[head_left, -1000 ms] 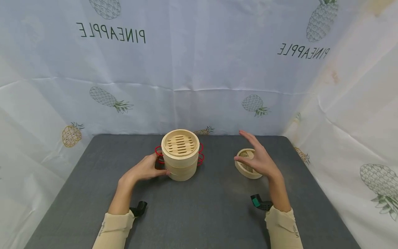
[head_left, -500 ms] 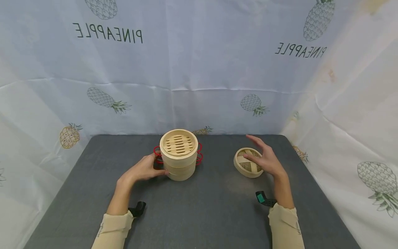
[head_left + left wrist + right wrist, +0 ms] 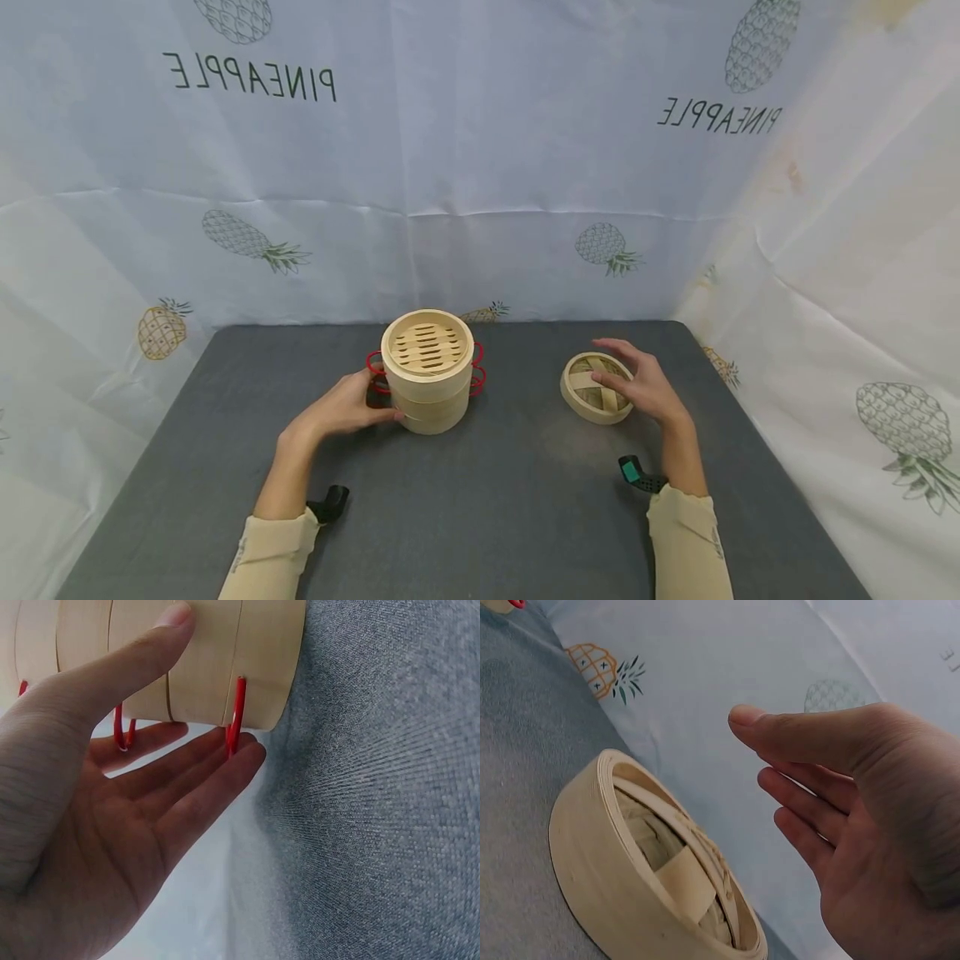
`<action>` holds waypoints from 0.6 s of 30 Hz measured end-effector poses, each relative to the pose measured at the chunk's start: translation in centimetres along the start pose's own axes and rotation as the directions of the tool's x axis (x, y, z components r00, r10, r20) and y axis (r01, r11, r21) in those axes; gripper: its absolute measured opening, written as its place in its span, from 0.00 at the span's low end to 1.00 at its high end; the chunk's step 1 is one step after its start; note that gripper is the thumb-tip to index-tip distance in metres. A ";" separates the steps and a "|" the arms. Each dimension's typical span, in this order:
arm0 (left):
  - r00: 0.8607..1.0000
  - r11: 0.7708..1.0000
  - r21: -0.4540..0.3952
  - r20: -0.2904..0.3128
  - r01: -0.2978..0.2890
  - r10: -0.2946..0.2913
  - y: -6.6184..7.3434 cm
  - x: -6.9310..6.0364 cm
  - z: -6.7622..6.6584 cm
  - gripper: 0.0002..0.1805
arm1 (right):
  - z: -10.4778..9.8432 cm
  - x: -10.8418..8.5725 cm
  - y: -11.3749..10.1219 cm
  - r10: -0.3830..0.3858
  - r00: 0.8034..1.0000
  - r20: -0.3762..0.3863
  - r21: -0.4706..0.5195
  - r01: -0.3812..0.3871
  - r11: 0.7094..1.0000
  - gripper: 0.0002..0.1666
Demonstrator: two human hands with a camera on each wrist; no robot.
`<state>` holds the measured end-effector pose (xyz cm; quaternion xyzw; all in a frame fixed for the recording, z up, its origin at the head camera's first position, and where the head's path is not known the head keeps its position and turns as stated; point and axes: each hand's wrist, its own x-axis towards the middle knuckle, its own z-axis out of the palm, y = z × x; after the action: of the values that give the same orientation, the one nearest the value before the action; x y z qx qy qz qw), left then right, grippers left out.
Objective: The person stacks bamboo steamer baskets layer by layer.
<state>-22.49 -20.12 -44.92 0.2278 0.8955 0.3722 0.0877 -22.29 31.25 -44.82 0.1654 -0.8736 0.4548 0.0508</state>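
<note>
A stacked bamboo steamer (image 3: 435, 400) stands upright left of the table's middle, its slatted top tier facing up. Red loop handles (image 3: 478, 379) stick out at its sides. My left hand (image 3: 337, 412) holds the stack's left side, thumb (image 3: 161, 645) on the wall and fingers round by the red handles in the left wrist view. To the right lies the round bamboo steamer lid (image 3: 573, 398), woven top up with crossed strips. Over its right edge hovers my right hand (image 3: 656, 392), thumb and fingers apart. The right wrist view shows a gap between that hand and the lid (image 3: 592, 862).
Both pieces rest on a dark grey table (image 3: 480, 517). A white curtain (image 3: 480, 150) printed with pineapples hangs behind the table and along the sides. A black wrist mount (image 3: 641, 475) is strapped to each forearm.
My right hand has drawn a little to the right and its fingers have come lower, uncovering more of the lid. The left hand stays on the steamer. The head view has shifted slightly.
</note>
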 end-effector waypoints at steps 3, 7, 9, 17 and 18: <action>1.000 1.000 0.009 0.000 -0.006 0.006 -0.1 0.1 0.0 0.41 | -0.1 -0.1 0.4 0.013 1.000 0.004 -0.002 -0.013 1.000 0.31; 1.000 1.000 0.011 -0.005 -0.011 0.011 -0.3 0.2 -0.1 0.41 | -0.3 -0.3 1.0 0.031 0.999 0.013 -0.013 -0.031 0.999 0.28; 1.000 1.000 0.009 -0.004 -0.015 0.015 -0.3 0.1 -0.1 0.41 | -0.3 -0.4 1.3 0.034 0.999 0.021 -0.018 -0.034 0.999 0.27; 1.000 1.000 0.005 0.005 -0.003 0.003 -0.3 0.1 -0.1 0.41 | -0.1 -0.7 2.7 0.031 0.999 0.016 -0.032 -0.030 0.999 0.24; 1.000 1.000 0.001 0.004 -0.002 0.002 -0.3 0.1 -0.1 0.41 | -0.1 -0.7 2.8 0.033 0.999 0.011 -0.029 -0.033 0.999 0.23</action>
<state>-22.73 -20.29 -45.09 0.2296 0.8953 0.3712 0.0890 -22.62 32.98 -47.15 0.1529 -0.8830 0.4418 0.0407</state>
